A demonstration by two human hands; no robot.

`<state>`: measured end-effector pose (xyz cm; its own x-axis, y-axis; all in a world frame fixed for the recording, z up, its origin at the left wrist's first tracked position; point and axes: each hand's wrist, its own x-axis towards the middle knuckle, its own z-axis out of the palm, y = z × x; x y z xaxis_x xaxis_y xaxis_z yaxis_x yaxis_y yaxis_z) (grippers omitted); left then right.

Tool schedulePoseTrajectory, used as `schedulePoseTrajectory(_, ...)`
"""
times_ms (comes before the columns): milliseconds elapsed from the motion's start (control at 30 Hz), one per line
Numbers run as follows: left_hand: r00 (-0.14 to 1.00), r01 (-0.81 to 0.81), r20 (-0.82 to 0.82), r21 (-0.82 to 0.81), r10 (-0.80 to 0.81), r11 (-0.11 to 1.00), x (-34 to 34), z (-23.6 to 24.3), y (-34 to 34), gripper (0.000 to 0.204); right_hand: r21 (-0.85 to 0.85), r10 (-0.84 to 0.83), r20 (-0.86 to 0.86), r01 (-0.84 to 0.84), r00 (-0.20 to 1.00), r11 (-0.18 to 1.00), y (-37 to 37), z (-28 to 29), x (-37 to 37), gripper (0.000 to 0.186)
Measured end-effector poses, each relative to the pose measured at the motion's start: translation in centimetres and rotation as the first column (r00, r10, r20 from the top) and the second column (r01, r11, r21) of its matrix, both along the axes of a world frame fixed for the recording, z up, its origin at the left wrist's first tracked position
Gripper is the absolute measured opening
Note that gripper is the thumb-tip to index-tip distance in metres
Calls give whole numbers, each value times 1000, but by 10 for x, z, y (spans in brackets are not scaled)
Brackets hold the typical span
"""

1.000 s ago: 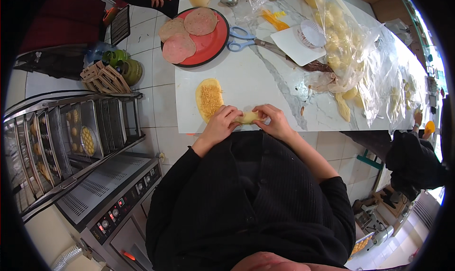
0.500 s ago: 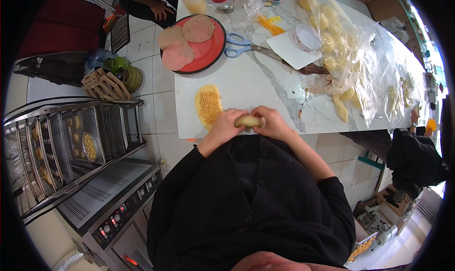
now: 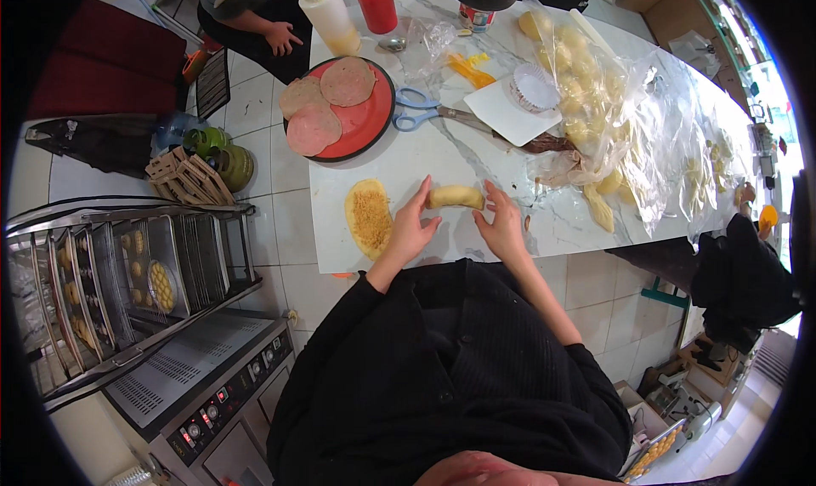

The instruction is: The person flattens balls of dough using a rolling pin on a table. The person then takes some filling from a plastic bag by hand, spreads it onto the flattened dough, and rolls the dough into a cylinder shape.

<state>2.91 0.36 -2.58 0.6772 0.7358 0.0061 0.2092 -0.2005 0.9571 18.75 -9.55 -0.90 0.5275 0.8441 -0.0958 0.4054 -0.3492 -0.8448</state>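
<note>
A rolled piece of pale dough [image 3: 456, 198] lies on the marble-patterned table [image 3: 433, 159], its length running left to right. My left hand [image 3: 413, 224] is beside its left end, fingers stretched out and thumb apart. At the right end, my right hand [image 3: 504, 224] is open in the same way. Whether the fingertips touch the roll, I cannot tell. Left of my left hand lies a flat oval of dough [image 3: 371, 220] with a brown crumbly topping.
Beyond are a red plate [image 3: 361, 122] with round meat slices, blue-handled scissors [image 3: 415, 109], a squeeze bottle [image 3: 330, 18] and a white square dish [image 3: 501, 116]. Dough balls under plastic [image 3: 586, 78] lie right. A tray rack [image 3: 136, 273] and oven [image 3: 212, 384] stand left. Another person's hand [image 3: 280, 37] shows far left.
Both hands have let go of the dough roll and spread apart. The roll now lies farther forward on the table, where before it was held near the front edge.
</note>
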Motion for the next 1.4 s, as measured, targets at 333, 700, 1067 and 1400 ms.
schedulePoseTrajectory(333, 994, -52, -95, 91, 60, 995, 13, 16, -3, 82, 216, -112, -103, 132, 988, 967, 7, -13, -9, 55)
schedulePoseTrajectory(700, 999, 1, -40, 60, 1, 998, 20, 9, -11, 80, 39, -108, 209, 102, 972, 994, 4, -6, -5, 41)
schedulePoseTrajectory(1067, 875, -246, -298, 404, 381, 881, -100, 28, 84, 43, 173, 379, 149, -402, 913, 899, 84, 23, -52, 39)
schedulePoseTrajectory(1400, 928, -48, -319, 407, 191, 912, -102, 10, 100, 12, -76, 552, 295, -557, 780, 827, 141, -6, -86, 18)
